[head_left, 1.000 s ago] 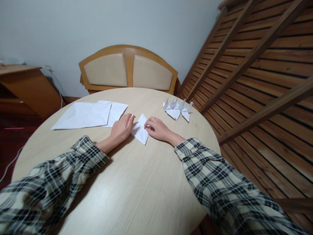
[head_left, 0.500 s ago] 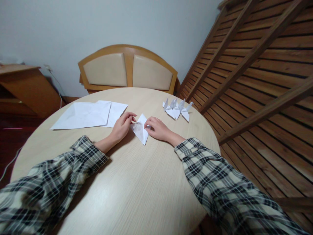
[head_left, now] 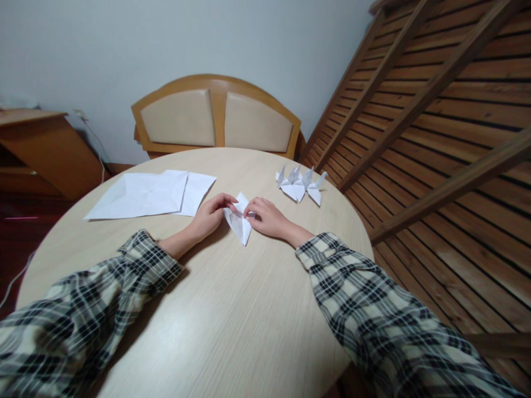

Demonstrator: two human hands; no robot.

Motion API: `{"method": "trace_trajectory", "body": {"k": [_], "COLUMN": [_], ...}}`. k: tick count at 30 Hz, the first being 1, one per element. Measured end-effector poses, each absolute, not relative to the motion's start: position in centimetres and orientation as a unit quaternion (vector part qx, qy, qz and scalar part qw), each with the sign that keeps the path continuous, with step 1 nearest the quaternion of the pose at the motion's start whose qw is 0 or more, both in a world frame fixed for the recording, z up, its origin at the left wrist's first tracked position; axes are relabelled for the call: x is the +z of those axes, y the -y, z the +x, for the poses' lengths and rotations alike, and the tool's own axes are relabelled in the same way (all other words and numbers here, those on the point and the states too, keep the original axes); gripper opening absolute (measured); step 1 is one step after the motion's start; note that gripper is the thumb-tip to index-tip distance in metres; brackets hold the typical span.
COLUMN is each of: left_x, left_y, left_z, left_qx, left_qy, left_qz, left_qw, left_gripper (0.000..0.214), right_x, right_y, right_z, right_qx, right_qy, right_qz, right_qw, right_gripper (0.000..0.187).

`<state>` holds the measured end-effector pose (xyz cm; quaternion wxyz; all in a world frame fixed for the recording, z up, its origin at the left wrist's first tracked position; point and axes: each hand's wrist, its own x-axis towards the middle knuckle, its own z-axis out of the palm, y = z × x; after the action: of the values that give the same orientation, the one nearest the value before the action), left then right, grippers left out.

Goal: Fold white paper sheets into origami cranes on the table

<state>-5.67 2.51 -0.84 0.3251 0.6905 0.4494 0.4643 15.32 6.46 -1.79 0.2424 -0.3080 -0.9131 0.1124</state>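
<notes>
A small sheet of white paper, folded into a diamond (head_left: 240, 228), lies on the pale round table (head_left: 215, 309) between my hands. My left hand (head_left: 212, 214) has its fingers closed on the paper's left corner, which is lifted and bent inward. On the other side, my right hand (head_left: 269, 216) pinches the right edge with thumb and fingertips. The diamond's lower tip points toward me and its upper tip shows between the two hands. The fingertips cover part of its middle.
Several white folded paper cranes (head_left: 295, 189) stand at the table's back right. Creased white paper sheets (head_left: 141, 193) overlap at the back left. A padded chair back (head_left: 178, 119) rises behind the table; a slatted wooden frame (head_left: 435, 138) leans at the right. A wooden desk (head_left: 37, 149) is far left.
My left hand has shifted right and its fingers have come over the paper, bending its left corner inward. My right hand has stayed in place at the right edge.
</notes>
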Motion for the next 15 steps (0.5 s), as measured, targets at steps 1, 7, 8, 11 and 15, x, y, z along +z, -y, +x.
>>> {"method": "trace_trajectory", "body": {"k": [1, 7, 8, 11, 15], "left_x": [-0.8, -1.0, -1.1, -1.5, -1.8], "left_y": [-2.5, -2.7, -2.8, -3.1, -3.3], "left_z": [-5.7, -6.1, -6.1, -6.2, -6.2], "left_qx": [0.455, 0.414, 0.411, 0.401, 0.370], "left_qy": [-0.452, -0.466, -0.467, -0.471, -0.488], "left_qz": [0.696, 0.732, 0.735, 0.745, 0.763], "left_qw": [0.323, 0.276, 0.269, 0.251, 0.206], "left_gripper": [0.039, 0.041, 0.040, 0.039, 0.036], "right_x": [-1.8, -1.7, -1.6, -1.6, -1.6], "right_y": [-6.5, -6.5, -6.5, -6.4, -6.5], "right_z": [15.3, 15.3, 15.3, 15.3, 15.3], "right_qx": [0.113, 0.115, 0.115, 0.114, 0.113], "right_qy": [0.913, 0.914, 0.914, 0.914, 0.914], "right_qz": [-0.309, -0.308, -0.308, -0.308, -0.313], "right_qw": [0.241, 0.237, 0.237, 0.238, 0.231], "right_gripper": [0.013, 0.014, 0.015, 0.015, 0.015]}}
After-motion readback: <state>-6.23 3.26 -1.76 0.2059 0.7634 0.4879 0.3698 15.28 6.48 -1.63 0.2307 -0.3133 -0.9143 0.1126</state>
